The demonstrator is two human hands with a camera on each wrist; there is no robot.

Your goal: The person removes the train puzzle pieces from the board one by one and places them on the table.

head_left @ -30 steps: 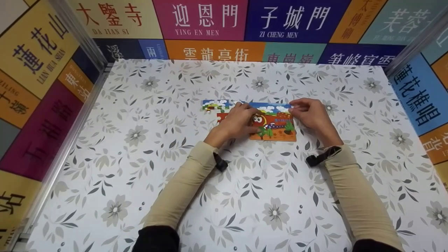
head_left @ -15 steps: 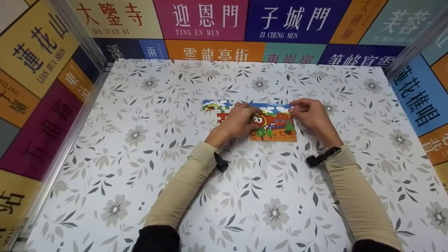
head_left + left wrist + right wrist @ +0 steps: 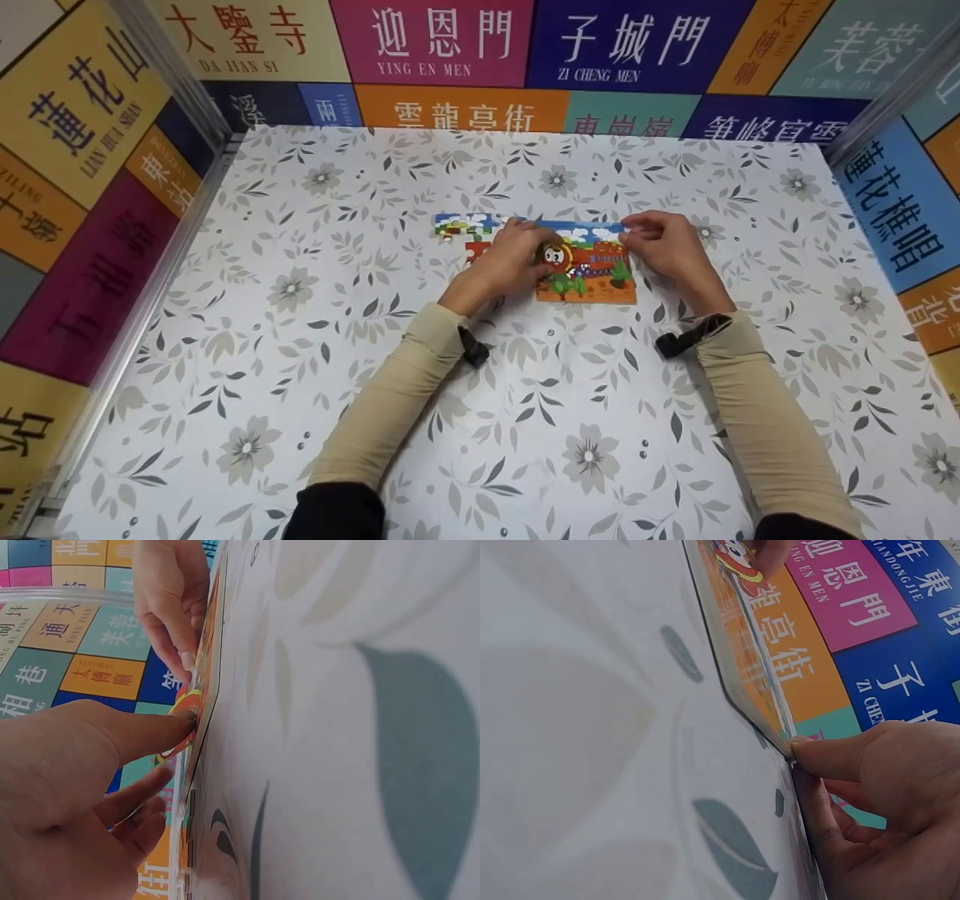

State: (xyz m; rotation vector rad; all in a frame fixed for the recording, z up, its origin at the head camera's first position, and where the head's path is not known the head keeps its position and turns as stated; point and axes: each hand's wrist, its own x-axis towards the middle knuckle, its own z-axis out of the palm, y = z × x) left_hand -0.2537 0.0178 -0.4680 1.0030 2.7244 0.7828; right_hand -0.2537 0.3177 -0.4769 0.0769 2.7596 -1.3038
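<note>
A flat, colourful jigsaw picture (image 3: 600, 281) with an orange lower part and blue sky lies on the table. The left hand (image 3: 499, 262) covers its left side; thumb and fingers pinch a round-faced piece (image 3: 554, 256) with big eyes. In the left wrist view this piece (image 3: 178, 739) stands tilted at the picture's surface, under the thumb of the left hand (image 3: 82, 780). At the picture's far right corner, the right hand (image 3: 664, 240) grips the edge. The right wrist view shows the right hand's (image 3: 900, 802) thumb tip on that corner, fingers beside it.
Left of the picture lie a blue-and-white joined strip (image 3: 461, 223) and a red piece (image 3: 475, 251), partly behind the left hand. The table (image 3: 450, 450) has a leaf-patterned cover. Panels with large lettering (image 3: 431, 41) stand behind and at both sides.
The left thumb has shifted slightly away from the body, and the face piece looks turned a little. The picture has moved very slightly to the right. The right hand looks nearly still.
</note>
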